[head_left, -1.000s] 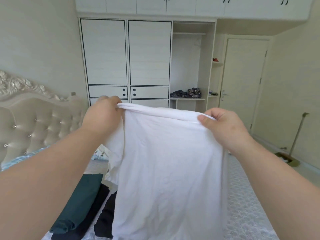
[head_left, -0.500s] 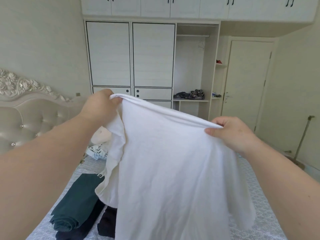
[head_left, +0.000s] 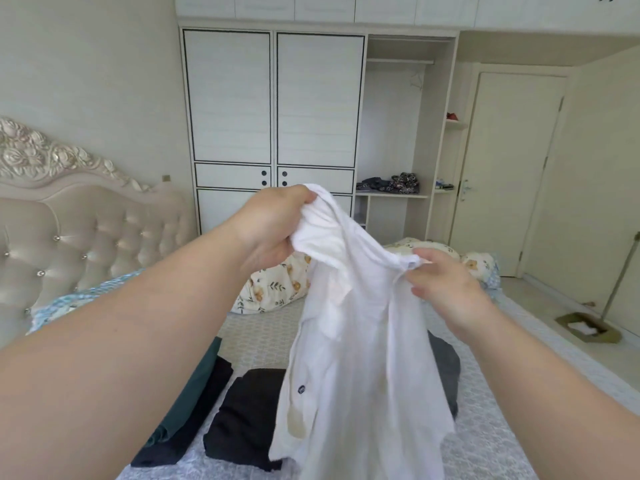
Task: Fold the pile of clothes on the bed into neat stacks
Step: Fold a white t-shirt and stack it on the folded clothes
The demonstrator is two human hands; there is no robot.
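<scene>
Behind shirt: blk & grey folds

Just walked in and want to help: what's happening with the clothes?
A person is holding up a white shirt over the bed, left hand gripping one bunched end and right hand pinching the other. It isn't folded yet. A green garment and a black one already lie folded on the bed.

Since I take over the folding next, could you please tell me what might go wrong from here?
The white shirt hangs bunched from the left hand and right hand, so it may fold crooked. Its hem dangles over the folded black garment and could drag that stack askew when lowered. Yellowish stains show near the hem; folding it away may be a mistake.
</scene>
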